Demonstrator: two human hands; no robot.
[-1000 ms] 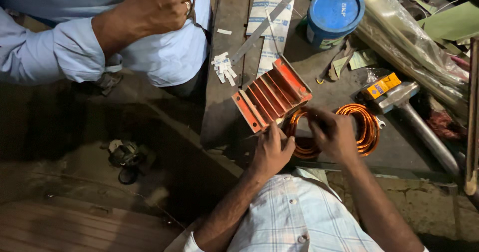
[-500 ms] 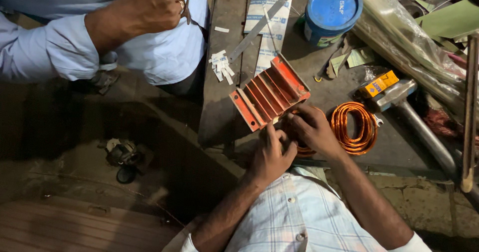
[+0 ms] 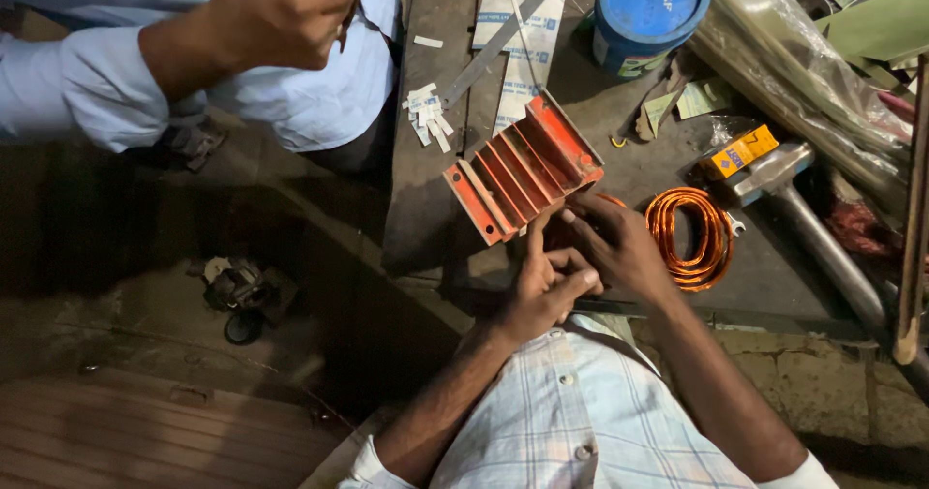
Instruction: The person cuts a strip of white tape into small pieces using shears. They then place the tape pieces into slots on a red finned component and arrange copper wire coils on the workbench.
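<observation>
Both forearms reach up from the bottom of the view, bare below rolled checked sleeves, and converge so that the two hands meet close together. The left hand comes in from the lower left — its forearm angled steeply, wrist fairly straight, index finger stretched forward while the other fingers curl inward toward the palm. The right hand lies just beside it, touching it, back of the hand turned up to the camera, fingers bent and pointing toward the left hand's extended finger. The right forearm runs down to the lower right — longer in view, elbow out of frame. What the fingertips pinch cannot be told.
</observation>
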